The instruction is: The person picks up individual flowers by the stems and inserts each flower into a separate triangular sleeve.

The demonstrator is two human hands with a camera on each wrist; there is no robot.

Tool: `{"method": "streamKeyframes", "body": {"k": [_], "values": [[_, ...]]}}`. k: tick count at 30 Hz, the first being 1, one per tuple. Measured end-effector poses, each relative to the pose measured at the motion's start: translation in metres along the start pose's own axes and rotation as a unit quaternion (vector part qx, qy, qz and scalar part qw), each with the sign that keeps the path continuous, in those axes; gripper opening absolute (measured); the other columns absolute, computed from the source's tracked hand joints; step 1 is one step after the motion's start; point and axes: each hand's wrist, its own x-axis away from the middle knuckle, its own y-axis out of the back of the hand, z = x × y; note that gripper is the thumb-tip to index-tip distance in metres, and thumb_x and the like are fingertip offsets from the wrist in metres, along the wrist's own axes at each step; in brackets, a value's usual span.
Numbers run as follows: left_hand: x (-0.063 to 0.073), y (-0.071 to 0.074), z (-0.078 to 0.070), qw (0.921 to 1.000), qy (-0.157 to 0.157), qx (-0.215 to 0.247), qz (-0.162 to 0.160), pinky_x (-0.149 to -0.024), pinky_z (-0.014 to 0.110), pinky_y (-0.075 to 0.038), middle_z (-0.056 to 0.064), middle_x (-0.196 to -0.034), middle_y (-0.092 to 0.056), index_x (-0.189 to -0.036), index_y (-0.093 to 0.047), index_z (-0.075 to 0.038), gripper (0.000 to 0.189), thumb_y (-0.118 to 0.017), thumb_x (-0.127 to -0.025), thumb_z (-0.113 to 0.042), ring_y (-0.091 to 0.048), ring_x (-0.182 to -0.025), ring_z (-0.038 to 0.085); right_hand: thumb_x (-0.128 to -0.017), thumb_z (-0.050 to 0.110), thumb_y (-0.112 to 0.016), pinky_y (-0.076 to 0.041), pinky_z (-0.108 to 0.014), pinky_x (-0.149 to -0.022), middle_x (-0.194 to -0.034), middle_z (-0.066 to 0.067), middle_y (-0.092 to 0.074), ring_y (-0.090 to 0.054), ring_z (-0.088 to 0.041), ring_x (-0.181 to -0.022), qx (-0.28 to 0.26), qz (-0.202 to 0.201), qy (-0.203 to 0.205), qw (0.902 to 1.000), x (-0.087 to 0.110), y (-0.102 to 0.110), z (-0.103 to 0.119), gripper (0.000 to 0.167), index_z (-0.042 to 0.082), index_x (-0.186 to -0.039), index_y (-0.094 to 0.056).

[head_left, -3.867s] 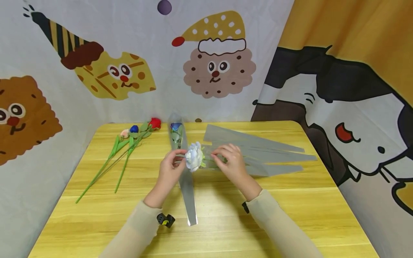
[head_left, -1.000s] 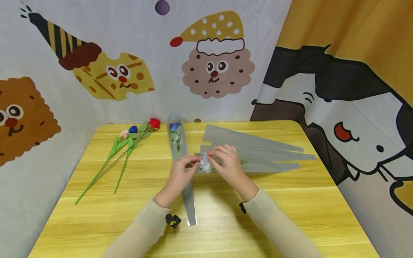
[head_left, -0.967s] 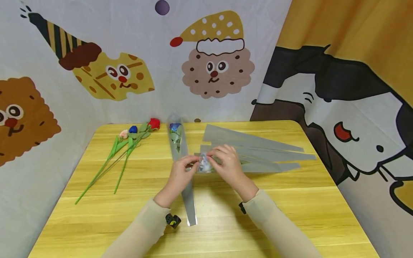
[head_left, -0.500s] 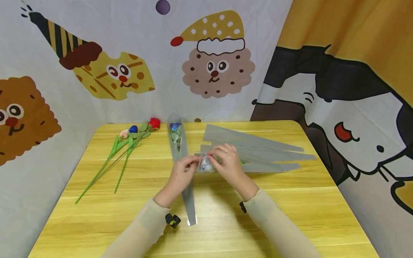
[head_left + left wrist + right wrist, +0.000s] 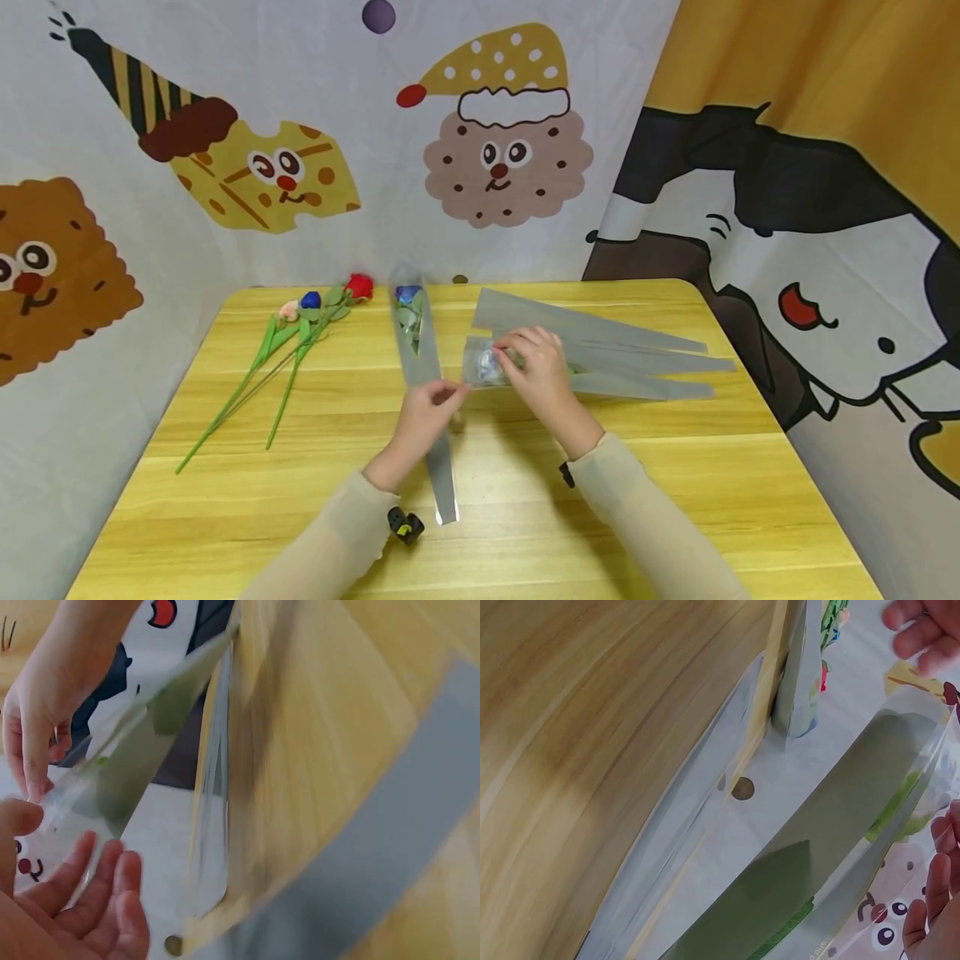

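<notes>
A pale blue-white artificial flower (image 5: pixel 487 365) lies inside a clear-fronted, grey-backed flower sleeve (image 5: pixel 637 385), its head near the wide end. My right hand (image 5: pixel 538 367) pinches the sleeve's upper edge beside the bloom. In the right wrist view, green leaves (image 5: pixel 896 806) show through the film. My left hand (image 5: pixel 427 421) is by the sleeve's near left corner. The left wrist view shows that hand's fingers (image 5: pixel 105 900) loosely bent and apart from the thumb, the film close by. Whether they touch it I cannot tell. Under the left hand lies another sleeve (image 5: pixel 442 479) holding a blue flower (image 5: pixel 408 294).
More grey sleeves (image 5: pixel 570 321) lie fanned out at the back right of the wooden table (image 5: pixel 637 542). At the back left are loose artificial flowers: a red rose (image 5: pixel 360 287), a blue one (image 5: pixel 311 300) and a pink one (image 5: pixel 288 311). A printed cloth (image 5: pixel 315 50) hangs behind the table.
The white flower's head, outside the sleeve at first, is now inside it. My left hand has let go of the sleeve's opening and moved down towards me; my right hand has shifted slightly right.
</notes>
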Motion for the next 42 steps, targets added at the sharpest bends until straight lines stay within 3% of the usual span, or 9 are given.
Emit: {"method": "streamKeyframes", "body": {"k": [3,6,14,21,26,30,35,39,42], "values": [[-0.001,-0.006,0.002,0.9977,0.041,0.046,0.028,-0.072,0.044,-0.056,0.022,-0.095,-0.068,-0.102,-0.069,0.0,0.04,-0.066,-0.087,-0.038,-0.066,-0.084,0.036,-0.08,0.015,-0.076,-0.041,-0.037,-0.079,-0.089,0.001,-0.07,-0.057,-0.017,-0.083,0.009,0.008,-0.004,0.9999,0.001,-0.001,0.001,0.007,0.015,-0.086,-0.072],[-0.003,-0.011,0.0,0.9948,0.059,0.08,0.019,-0.08,0.047,-0.055,0.023,-0.102,-0.068,-0.104,-0.067,0.001,0.04,-0.066,-0.088,-0.036,-0.066,-0.092,0.037,-0.081,0.017,-0.075,-0.042,-0.037,-0.079,-0.09,0.002,-0.07,-0.057,-0.016,-0.084,0.016,0.015,-0.003,0.9997,0.001,-0.002,0.002,0.006,0.016,-0.086,-0.073],[-0.005,-0.01,-0.012,0.9957,0.041,0.082,-0.017,-0.061,0.028,-0.05,0.02,-0.095,-0.069,-0.098,-0.068,0.001,0.025,-0.064,-0.091,-0.022,-0.064,-0.082,0.027,-0.079,0.015,-0.076,-0.042,-0.035,-0.078,-0.09,0.002,-0.07,-0.057,-0.016,-0.084,0.003,0.009,0.003,0.9999,0.003,-0.004,0.003,0.008,0.015,-0.086,-0.072],[-0.01,-0.015,-0.003,0.9862,0.029,0.163,0.001,-0.092,0.047,-0.051,0.025,-0.104,-0.066,-0.099,-0.056,0.007,0.019,-0.055,-0.095,-0.011,-0.063,-0.101,0.038,-0.082,0.015,-0.073,-0.044,-0.041,-0.087,-0.104,-0.004,-0.068,-0.057,-0.021,-0.096,-0.039,0.011,0.004,0.9991,0.004,-0.003,-0.006,0.018,0.01,-0.099,-0.07],[-0.013,-0.015,-0.001,0.9804,0.029,0.195,0.002,-0.089,0.042,-0.052,0.028,-0.108,-0.063,-0.097,-0.05,0.004,0.014,-0.049,-0.098,-0.01,-0.061,-0.103,0.039,-0.094,0.016,-0.058,-0.039,-0.051,-0.1,-0.12,-0.011,-0.061,-0.053,-0.029,-0.113,-0.067,0.06,-0.056,0.9944,0.005,0.005,-0.027,0.026,0.006,-0.117,-0.062],[-0.017,-0.012,0.0,0.9749,0.03,0.221,-0.009,-0.089,0.04,-0.052,0.028,-0.109,-0.062,-0.096,-0.049,0.001,0.01,-0.047,-0.099,-0.009,-0.062,-0.105,0.037,-0.101,0.018,-0.045,-0.036,-0.053,-0.104,-0.124,-0.018,-0.059,-0.051,-0.036,-0.119,-0.075,0.112,-0.137,0.9814,0.005,0.02,-0.053,0.031,0.001,-0.123,-0.058],[-0.021,-0.007,0.0,0.9696,0.024,0.242,-0.022,-0.089,0.04,-0.053,0.027,-0.107,-0.06,-0.096,-0.047,-0.001,0.009,-0.046,-0.099,-0.009,-0.058,-0.111,0.041,-0.104,0.019,-0.035,-0.036,-0.052,-0.105,-0.127,-0.023,-0.057,-0.049,-0.039,-0.121,-0.065,0.204,-0.223,0.9508,0.012,0.038,-0.087,0.038,-0.003,-0.127,-0.055],[-0.024,-0.002,-0.002,0.9649,0.026,0.259,-0.035,-0.083,0.033,-0.055,0.014,-0.097,-0.06,-0.096,-0.047,-0.002,0.007,-0.045,-0.1,-0.009,-0.059,-0.11,0.04,-0.104,0.02,-0.035,-0.036,-0.054,-0.104,-0.132,-0.021,-0.053,-0.046,-0.04,-0.125,-0.052,0.29,-0.246,0.9233,0.019,0.043,-0.102,0.038,0.0,-0.132,-0.052],[-0.026,0.002,-0.004,0.9621,0.03,0.267,-0.046,-0.082,0.032,-0.055,0.006,-0.093,-0.057,-0.096,-0.046,-0.002,0.007,-0.044,-0.1,-0.008,-0.063,-0.103,0.031,-0.102,0.02,-0.041,-0.041,-0.053,-0.099,-0.13,-0.02,-0.053,-0.05,-0.038,-0.12,-0.063,0.31,-0.251,0.9148,0.023,0.042,-0.104,0.036,0.002,-0.13,-0.053]]}}
